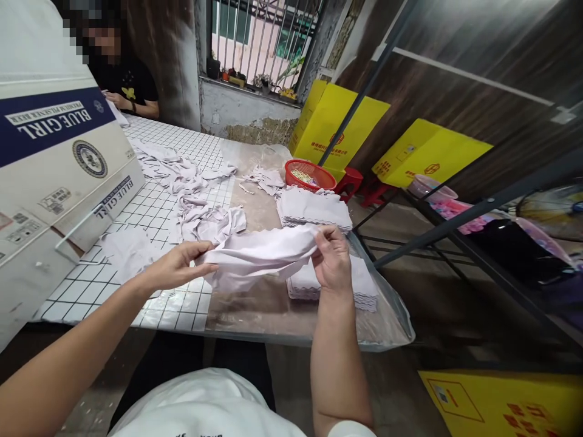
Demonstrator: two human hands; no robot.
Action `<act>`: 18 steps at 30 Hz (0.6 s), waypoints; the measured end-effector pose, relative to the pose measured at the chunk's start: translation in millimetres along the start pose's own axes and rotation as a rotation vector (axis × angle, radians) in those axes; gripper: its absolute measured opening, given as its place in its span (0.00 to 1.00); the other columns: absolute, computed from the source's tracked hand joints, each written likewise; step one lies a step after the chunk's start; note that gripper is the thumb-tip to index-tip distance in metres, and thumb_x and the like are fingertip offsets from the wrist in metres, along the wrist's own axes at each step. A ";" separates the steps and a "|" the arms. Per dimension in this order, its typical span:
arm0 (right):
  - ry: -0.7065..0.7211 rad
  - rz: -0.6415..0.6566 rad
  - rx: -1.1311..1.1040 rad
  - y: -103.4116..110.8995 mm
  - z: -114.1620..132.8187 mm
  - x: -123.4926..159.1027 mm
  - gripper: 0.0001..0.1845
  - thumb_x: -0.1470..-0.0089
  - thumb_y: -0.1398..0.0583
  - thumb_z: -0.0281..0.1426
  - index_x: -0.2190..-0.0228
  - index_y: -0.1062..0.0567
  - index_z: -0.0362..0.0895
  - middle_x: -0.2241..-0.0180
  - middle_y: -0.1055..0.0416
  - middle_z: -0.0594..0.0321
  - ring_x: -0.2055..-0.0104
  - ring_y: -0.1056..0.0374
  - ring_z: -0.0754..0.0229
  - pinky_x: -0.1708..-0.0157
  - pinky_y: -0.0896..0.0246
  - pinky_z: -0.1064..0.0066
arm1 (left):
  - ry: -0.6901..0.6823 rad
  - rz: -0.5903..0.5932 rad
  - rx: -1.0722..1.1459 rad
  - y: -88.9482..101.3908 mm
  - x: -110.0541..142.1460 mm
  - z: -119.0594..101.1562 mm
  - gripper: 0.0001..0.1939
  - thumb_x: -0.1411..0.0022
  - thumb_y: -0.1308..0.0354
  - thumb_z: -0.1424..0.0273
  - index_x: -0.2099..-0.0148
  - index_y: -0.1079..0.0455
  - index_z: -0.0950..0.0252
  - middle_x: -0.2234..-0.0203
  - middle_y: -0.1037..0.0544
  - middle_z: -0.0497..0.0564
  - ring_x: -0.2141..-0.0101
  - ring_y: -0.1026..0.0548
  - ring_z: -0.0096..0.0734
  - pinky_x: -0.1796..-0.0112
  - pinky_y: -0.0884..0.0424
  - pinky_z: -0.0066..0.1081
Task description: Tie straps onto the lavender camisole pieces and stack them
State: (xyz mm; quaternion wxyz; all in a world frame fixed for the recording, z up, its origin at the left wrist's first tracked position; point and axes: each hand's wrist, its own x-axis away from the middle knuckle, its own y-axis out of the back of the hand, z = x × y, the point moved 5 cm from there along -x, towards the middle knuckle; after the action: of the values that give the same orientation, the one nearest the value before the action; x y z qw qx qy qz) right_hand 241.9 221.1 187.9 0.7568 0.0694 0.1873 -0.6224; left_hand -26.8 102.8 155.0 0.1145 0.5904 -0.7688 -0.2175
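Note:
A pale lilac piece of fabric (262, 254) is stretched between my two hands above the table. My left hand (184, 265) pinches its left end between thumb and fingers. At the other end, my right hand (332, 258) grips the upper corner in closed fingers. Just beyond and beneath my right hand lie two neat stacks of similar fabric with wavy edges, a far stack (314, 207) and a near stack (362, 282), the near one partly hidden. Loose crumpled fabric pieces (207, 221) are heaped past my left hand.
A large Blue Girl carton (50, 152) stands at the table's left. The grid-patterned table cover (182, 309) has plastic sheeting on its right. A red basket (310, 173) sits at the far edge. Metal rack bars (437, 233) and yellow boxes (341, 121) are right. A co-worker (132, 85) sits far left.

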 end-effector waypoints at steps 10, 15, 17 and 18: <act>-0.301 0.503 0.964 -11.8 -107.1 34.0 0.19 0.48 0.41 0.22 0.53 0.28 0.44 0.66 0.30 0.62 0.65 0.33 0.60 0.60 0.36 0.68 | 0.303 0.353 -0.489 -33.3 -4.5 67.0 0.10 0.45 0.45 0.69 0.60 0.30 0.65 0.67 0.23 0.52 0.69 0.29 0.33 0.69 0.39 0.28; -0.072 0.715 1.167 -26.7 -109.3 34.0 0.26 0.46 0.43 0.19 0.46 0.29 0.45 0.50 0.33 0.53 0.47 0.37 0.54 0.44 0.42 0.63 | 0.287 0.489 -0.406 -37.2 -14.0 69.7 0.11 0.44 0.46 0.65 0.61 0.30 0.65 0.70 0.26 0.50 0.71 0.32 0.31 0.71 0.41 0.28; -0.077 0.883 1.227 -33.4 -113.4 32.6 0.26 0.47 0.43 0.19 0.46 0.27 0.46 0.50 0.32 0.53 0.46 0.38 0.52 0.44 0.42 0.62 | 0.245 0.505 -0.405 -33.2 -16.5 63.2 0.08 0.46 0.46 0.67 0.64 0.32 0.64 0.70 0.27 0.50 0.71 0.33 0.31 0.71 0.41 0.28; -0.105 0.945 1.271 -35.1 -116.9 31.0 0.26 0.47 0.42 0.19 0.47 0.27 0.46 0.50 0.31 0.52 0.46 0.38 0.51 0.45 0.41 0.62 | 0.224 0.507 -0.410 -31.2 -17.3 60.2 0.07 0.47 0.46 0.68 0.65 0.33 0.64 0.69 0.27 0.50 0.70 0.33 0.31 0.71 0.41 0.27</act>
State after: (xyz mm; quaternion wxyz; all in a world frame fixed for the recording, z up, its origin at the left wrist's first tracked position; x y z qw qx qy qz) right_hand 189.8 224.7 73.4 0.7642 0.5306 -0.2891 -0.2254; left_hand -21.3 124.9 88.8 0.3650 0.3655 -0.8140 -0.2658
